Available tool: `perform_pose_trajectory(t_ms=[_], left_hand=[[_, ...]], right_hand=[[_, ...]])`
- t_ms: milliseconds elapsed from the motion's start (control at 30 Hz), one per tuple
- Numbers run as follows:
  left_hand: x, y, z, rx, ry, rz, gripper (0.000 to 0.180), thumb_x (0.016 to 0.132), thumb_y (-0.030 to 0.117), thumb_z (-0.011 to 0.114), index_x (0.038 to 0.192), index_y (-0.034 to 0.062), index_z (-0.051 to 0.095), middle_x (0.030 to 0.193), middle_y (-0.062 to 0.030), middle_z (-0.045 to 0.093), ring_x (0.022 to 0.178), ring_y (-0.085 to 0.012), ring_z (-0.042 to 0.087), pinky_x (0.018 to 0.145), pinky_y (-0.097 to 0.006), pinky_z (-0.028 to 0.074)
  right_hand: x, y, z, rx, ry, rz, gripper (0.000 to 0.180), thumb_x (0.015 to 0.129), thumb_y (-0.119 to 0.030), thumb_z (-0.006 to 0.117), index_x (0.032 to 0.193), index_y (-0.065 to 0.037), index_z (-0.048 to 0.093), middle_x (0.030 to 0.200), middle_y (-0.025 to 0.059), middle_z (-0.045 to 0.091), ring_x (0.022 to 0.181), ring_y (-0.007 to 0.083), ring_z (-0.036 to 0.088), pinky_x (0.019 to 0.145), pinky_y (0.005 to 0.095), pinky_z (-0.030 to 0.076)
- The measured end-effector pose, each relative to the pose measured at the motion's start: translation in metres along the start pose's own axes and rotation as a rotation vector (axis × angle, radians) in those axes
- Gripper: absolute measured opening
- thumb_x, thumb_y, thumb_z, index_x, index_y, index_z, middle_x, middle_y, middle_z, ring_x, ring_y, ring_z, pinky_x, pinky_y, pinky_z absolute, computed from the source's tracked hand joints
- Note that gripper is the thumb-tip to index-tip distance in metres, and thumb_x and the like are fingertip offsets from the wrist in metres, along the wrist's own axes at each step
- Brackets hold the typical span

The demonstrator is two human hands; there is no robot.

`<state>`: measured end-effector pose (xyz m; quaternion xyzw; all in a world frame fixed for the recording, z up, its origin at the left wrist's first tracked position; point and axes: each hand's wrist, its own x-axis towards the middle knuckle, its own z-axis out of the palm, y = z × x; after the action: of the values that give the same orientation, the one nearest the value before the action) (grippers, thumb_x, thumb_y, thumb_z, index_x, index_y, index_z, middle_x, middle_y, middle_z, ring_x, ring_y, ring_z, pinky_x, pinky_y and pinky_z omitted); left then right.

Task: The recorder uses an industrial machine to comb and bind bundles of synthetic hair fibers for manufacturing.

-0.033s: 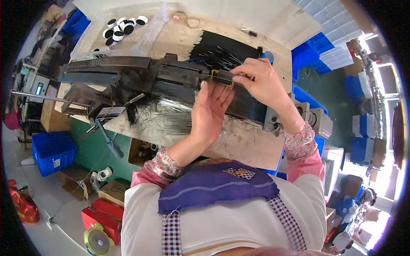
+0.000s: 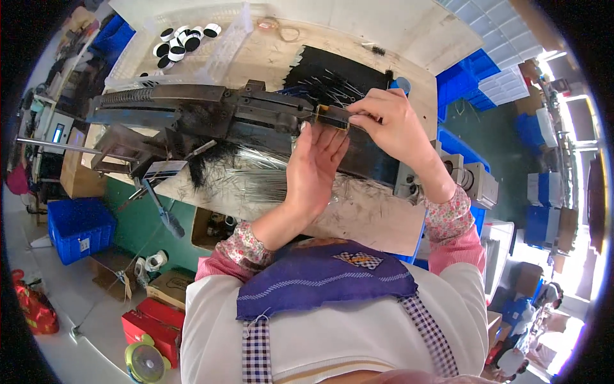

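One purple apron [image 2: 320,281] is nearest, soft cloth with a wavy pale stitch and checked straps. Past it are two bare hands, with flowery cuffs [image 2: 451,211] on the sleeves. Almost nothing has changed since the earlier picture: both hands are in nearly the same spots.

The left hand [image 2: 313,169] is flat, its fingers stretched out and apart, reaching behind a small dark block [image 2: 334,118]. The block is at the right end of a long metal machine [image 2: 204,109] and has a yellowish edge. The right hand [image 2: 390,125] has its thumb and pointing finger pinched together at the block's right end. What is between them is too small to tell.

Shiny, straight thin wires [image 2: 262,185] lie on the wooden table [image 2: 377,221], beside fuzzy black bristles [image 2: 208,160]. The machine is dark and hard, with a coiled spring [image 2: 128,96] on its left part. Farther back, more thin wires lie on a flat black sheet [image 2: 313,61]. A see-through plastic crate [image 2: 227,61] holds round black-and-white pieces [image 2: 192,43].
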<state>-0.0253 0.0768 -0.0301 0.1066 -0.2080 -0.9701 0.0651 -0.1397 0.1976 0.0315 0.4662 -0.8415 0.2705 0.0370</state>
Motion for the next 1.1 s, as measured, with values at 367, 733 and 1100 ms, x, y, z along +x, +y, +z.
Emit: perform_pose_trajectory(t_ms=[367,733,1100], left_hand=[[0.002,-0.001,0.001,-0.016,0.045,-0.039,0.051,0.098,0.044,0.038,0.123,0.0004,0.044,0.126,-0.0149,0.051,0.123,-0.0280,0.046,0.112,-0.042,0.029],[-0.005,0.002,0.001,0.009,0.048,0.008,0.055,0.098,0.046,0.037,0.125,-0.0014,0.042,0.127,-0.0158,0.050,0.125,-0.0276,0.044,0.111,-0.041,0.030],[0.004,0.017,0.003,0.100,0.010,-0.078,0.050,0.100,0.043,0.037,0.121,-0.0013,0.047,0.121,-0.0143,0.053,0.119,-0.0269,0.049,0.109,-0.041,0.033]], right_hand=[[-0.009,-0.013,-0.011,-0.101,0.121,-0.178,0.008,0.073,-0.010,0.068,0.081,-0.011,0.068,0.073,0.0022,0.059,0.073,0.0202,0.058,0.076,0.0338,0.039],[0.011,-0.002,0.001,0.138,-0.081,0.052,0.012,0.073,-0.010,0.068,0.084,-0.006,0.070,0.073,0.0088,0.063,0.072,0.0263,0.062,0.073,0.0361,0.046],[0.008,0.013,0.006,0.012,0.065,-0.129,0.013,0.071,-0.007,0.070,0.083,-0.002,0.067,0.068,0.0088,0.060,0.063,0.0252,0.059,0.062,0.0346,0.044]])
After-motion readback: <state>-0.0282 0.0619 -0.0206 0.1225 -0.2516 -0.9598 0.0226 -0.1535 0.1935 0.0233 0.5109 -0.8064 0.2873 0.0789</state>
